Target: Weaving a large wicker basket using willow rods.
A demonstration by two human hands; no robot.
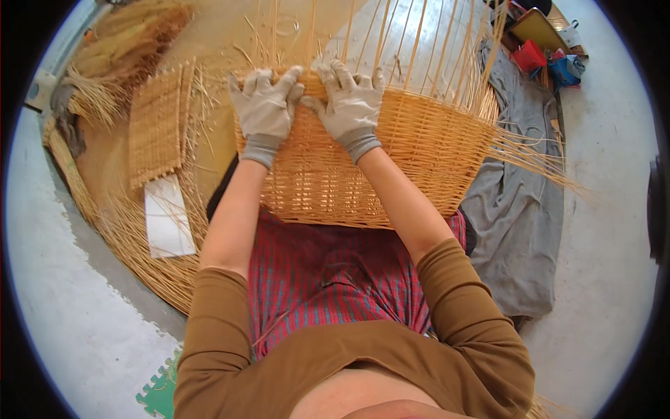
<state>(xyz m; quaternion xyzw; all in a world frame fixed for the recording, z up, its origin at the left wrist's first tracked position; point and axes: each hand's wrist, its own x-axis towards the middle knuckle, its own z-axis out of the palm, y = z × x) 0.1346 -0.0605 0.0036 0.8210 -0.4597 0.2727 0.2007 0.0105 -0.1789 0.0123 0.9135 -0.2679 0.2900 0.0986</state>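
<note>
A half-woven wicker basket (419, 146) leans across my lap, its woven wall facing me. Long bare stakes (415, 49) rise from its far edge. My left hand (265, 108), in a pale work glove with a grey cuff, curls over the far edge at the left, fingers bent on the weave. Close beside it, my right hand (349, 105), gloved the same way, grips that edge with its thumb on the near side. What the fingertips touch beyond the edge is hidden. Loose strand ends (530, 157) stick out at the basket's right side.
At the left lie a flat woven piece (159, 126), a white sheet (167, 216) and long loose canes (150, 272), with a fibre bundle (139, 31) farther off. A grey cloth (520, 230) spreads at the right. Beyond it stand a red container (529, 57) and a blue one (567, 70).
</note>
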